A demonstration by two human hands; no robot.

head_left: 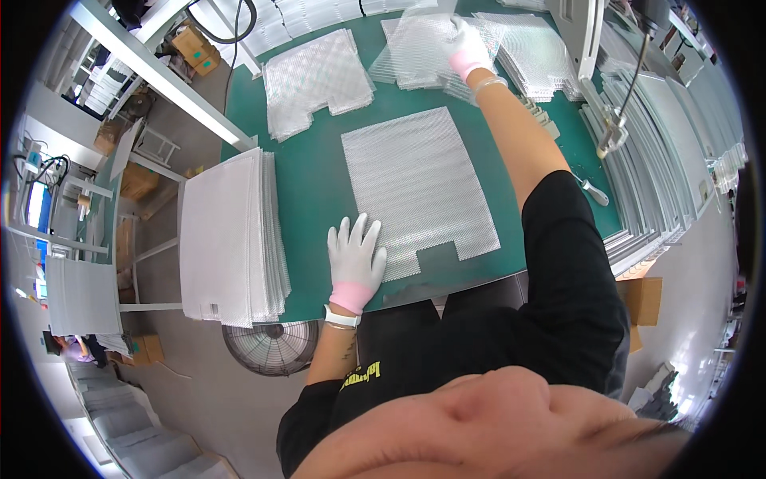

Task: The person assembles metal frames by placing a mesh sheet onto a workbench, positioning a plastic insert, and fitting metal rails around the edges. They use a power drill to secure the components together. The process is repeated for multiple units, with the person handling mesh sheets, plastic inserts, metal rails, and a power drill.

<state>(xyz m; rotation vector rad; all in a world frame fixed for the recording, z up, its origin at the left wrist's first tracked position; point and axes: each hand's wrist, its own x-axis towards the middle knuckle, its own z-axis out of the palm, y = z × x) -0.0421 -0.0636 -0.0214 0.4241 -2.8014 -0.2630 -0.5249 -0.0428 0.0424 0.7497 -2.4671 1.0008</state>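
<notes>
The left hand (355, 259) is lying flat with fingers spread wide, touching the notched mesh sheet (419, 191) at the middle of the green bench (311, 184), while the right hand (467, 49) is gripping a mesh sheet off the stack (435, 48) at one o'clock.

Left hand (356, 259) flat, fingers spread, palm down; right hand (469, 49) reaching far forward — grip closed.
</notes>
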